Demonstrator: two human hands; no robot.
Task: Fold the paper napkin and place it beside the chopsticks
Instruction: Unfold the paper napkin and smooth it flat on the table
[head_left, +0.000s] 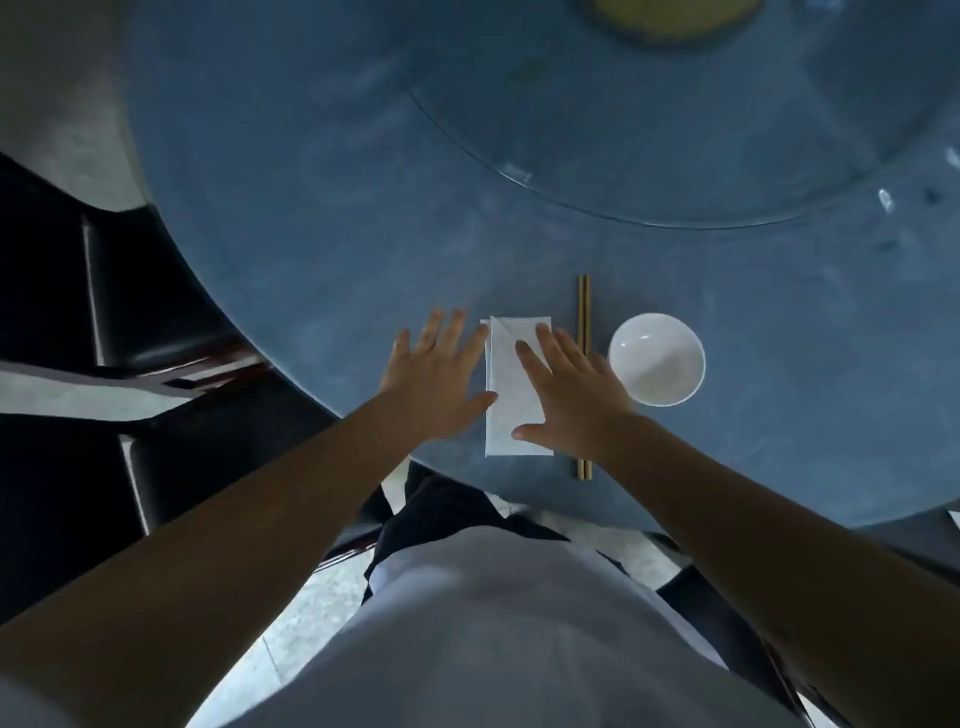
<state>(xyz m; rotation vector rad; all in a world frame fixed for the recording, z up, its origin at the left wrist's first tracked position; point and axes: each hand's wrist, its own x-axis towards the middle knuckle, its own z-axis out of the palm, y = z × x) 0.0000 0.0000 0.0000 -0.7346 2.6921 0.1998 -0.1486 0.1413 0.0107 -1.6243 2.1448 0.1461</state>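
Folded napkin (511, 395) lies between both flat, spread hands: left hand (441, 382) at its left edge, right hand (571, 395) overlapping it; chopsticks (584, 317) partly under right hand.

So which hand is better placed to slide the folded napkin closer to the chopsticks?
Probably the right hand: it lies flat on the napkin, next to the chopsticks. The left hand rests mostly on the table, only at the napkin's far edge.

chopsticks (584, 312): middle hidden under right hand (574, 387) | napkin (511, 400): right edge covered by that hand's fingers | yellow object (670, 15) far beyond hands: cut by top edge, blurred | tabletop (311, 208): right side cropped
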